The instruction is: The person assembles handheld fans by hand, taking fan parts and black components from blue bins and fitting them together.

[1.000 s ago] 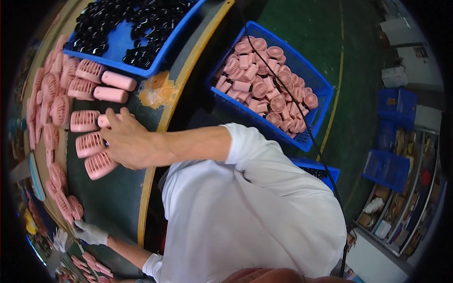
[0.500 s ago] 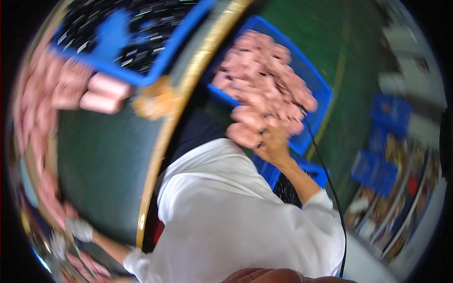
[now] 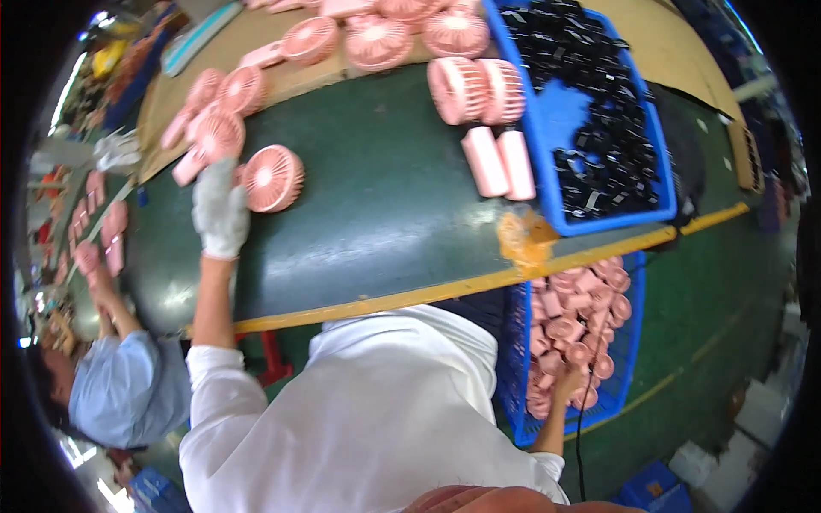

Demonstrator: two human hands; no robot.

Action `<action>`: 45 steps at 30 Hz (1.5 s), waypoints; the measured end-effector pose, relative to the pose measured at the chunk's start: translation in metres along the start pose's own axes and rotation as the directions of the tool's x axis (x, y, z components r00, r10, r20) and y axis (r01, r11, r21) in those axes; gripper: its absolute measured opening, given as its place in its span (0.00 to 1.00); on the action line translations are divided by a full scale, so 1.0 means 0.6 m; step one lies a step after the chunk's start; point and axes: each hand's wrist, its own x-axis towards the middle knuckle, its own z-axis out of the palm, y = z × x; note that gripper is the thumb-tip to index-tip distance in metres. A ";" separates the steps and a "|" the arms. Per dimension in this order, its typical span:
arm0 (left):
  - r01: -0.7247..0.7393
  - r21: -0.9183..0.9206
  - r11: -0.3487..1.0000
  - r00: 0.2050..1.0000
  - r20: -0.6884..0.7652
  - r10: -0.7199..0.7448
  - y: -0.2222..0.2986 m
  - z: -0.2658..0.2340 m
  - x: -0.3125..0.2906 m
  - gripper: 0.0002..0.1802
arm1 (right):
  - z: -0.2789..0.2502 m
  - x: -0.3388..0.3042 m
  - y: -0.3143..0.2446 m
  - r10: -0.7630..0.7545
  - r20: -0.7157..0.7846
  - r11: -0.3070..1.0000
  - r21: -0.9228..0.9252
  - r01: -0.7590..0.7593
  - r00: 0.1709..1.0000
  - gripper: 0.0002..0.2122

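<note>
My left hand (image 3: 221, 214), in a whitish glove, reaches over the green tabletop with its fingers closed on a pink handheld fan (image 3: 274, 178). That fan has a round slotted head, and its handle is mostly hidden by the glove. Just beyond the fingertips lie several more pink fans (image 3: 220, 135). Down at the right, my bare right hand (image 3: 568, 385) is among pink fans (image 3: 564, 329) heaped in a blue crate (image 3: 631, 342). Its fingers are small and partly hidden against the fans, so their grip is unclear.
A blue tray (image 3: 547, 175) of small black parts stands on the green table (image 3: 368, 231), beside two pink fans (image 3: 486, 162). More fans (image 3: 379, 41) lie on cardboard along the far side. A black cable (image 3: 581, 427) hangs by my right arm. Another person (image 3: 120, 389) works at the left.
The view has swung toward the table. My left hand has come from the table's far-left end to a fan in front. My right hand, earlier gripping fans over the crate, is now lower among the heap.
</note>
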 end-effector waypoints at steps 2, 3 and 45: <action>0.015 0.029 0.999 0.986 0.168 -0.020 0.010 -0.030 0.014 0.32 | -0.012 0.021 -0.184 -0.278 -0.201 0.921 0.222 0.320 0.939 0.11; -0.001 0.003 1.000 0.974 0.227 0.001 0.021 -0.035 0.027 0.33 | -0.042 0.027 -0.266 -0.285 -0.062 0.920 0.261 0.291 0.957 0.07; 0.760 -0.590 0.272 0.639 0.603 -0.477 0.161 -0.064 0.018 0.19 | -0.231 0.195 -0.823 -0.596 -0.086 0.040 0.990 0.137 0.798 0.16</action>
